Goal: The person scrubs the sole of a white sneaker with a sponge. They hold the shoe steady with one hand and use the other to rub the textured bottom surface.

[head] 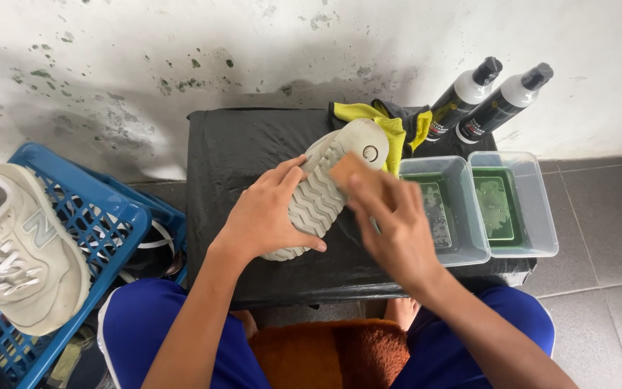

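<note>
Left hand [268, 216] grips shoe [325, 189], sole up, over black table [239, 151]. Right hand [390, 220] closed around brush [347, 171], pressed on sole near heel. Sole pale, treads look mostly clean; upper hidden, can't judge. Two tubs [480, 248] of greenish water right of shoe, two bottles [487, 101] behind them, yellow cloth [390, 126] beyond shoe. Second shoe [23, 252] waits on blue basket [120, 209], left of table.
</note>
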